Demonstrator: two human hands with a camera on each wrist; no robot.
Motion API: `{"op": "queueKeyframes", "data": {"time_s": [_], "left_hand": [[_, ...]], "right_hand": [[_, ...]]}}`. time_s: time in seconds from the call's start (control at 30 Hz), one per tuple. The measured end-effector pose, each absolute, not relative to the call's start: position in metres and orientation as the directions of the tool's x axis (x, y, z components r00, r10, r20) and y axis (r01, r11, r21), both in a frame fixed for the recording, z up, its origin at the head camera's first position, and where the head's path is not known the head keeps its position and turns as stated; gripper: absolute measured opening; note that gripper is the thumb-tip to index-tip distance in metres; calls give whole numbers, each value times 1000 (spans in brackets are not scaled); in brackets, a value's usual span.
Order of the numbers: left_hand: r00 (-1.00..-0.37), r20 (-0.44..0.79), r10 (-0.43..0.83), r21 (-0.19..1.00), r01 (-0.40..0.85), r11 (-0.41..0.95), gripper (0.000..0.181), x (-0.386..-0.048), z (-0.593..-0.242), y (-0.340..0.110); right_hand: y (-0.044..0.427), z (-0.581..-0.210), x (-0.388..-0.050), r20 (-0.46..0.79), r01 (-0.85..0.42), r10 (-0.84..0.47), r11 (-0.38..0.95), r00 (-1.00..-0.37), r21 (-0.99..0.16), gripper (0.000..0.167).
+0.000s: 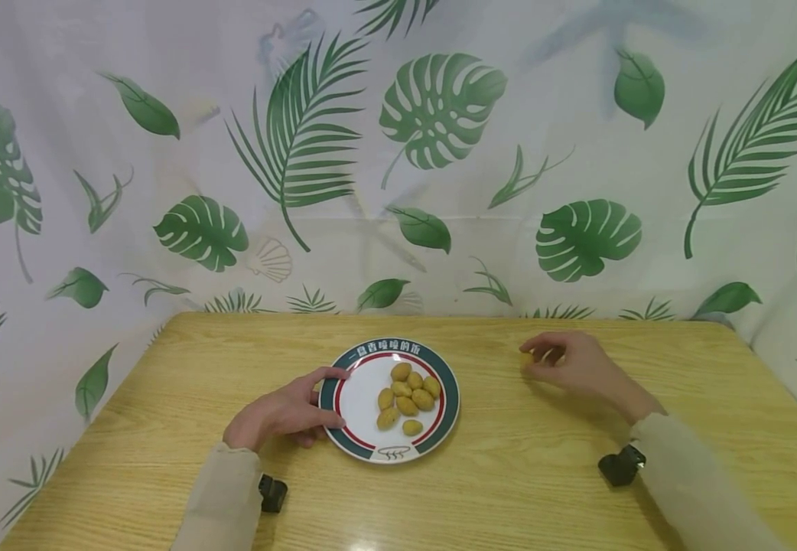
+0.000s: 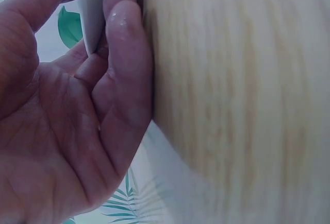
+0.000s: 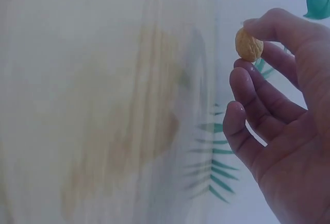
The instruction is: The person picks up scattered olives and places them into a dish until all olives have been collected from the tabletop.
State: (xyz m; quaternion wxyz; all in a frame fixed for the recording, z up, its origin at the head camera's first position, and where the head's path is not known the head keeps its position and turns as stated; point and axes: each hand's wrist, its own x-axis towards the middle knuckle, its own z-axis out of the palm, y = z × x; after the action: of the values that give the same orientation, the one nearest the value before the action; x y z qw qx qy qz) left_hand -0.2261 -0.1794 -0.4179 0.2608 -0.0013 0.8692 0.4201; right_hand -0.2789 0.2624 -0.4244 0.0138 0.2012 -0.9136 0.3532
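A round white plate (image 1: 360,398) with a dark green rim and a red ring stands on the table. Several small yellow-brown oval fruits (image 1: 406,405) lie on its right half. My left hand (image 1: 287,409) grips the plate's left edge, some fingers tucked beneath the rim, as the left wrist view shows with the plate edge (image 2: 92,13). To the right of the plate, my right hand (image 1: 574,366) pinches one wrinkled oval fruit (image 3: 249,45) between thumb and fingertips. The other fingers of that hand are loosely bent, with nothing in them.
The wooden table (image 1: 495,490) has its back edge against a white curtain (image 1: 481,252) printed with green leaves. A small black camera (image 1: 273,493) sits at the left wrist, and another black camera (image 1: 622,465) at the right wrist.
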Motion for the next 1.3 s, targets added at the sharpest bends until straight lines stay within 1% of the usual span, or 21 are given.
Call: {"op": "queueKeyframes", "data": {"time_s": [0.53, 1.17, 1.3], "left_hand": [[-864, -455, 217, 722, -215, 658, 67, -227, -417, -179], [-864, -454, 216, 723, -216, 657, 67, -227, -417, -179], [-863, -455, 220, 725, -214, 655, 67, -227, -417, -179]], "right_hand": [[235, -424, -280, 204, -434, -405, 628, -891, -646, 26], [199, -417, -281, 233, -492, -458, 600, -858, -631, 28], [191, -416, -281, 223, -484, -457, 605, -861, -632, 28]]}}
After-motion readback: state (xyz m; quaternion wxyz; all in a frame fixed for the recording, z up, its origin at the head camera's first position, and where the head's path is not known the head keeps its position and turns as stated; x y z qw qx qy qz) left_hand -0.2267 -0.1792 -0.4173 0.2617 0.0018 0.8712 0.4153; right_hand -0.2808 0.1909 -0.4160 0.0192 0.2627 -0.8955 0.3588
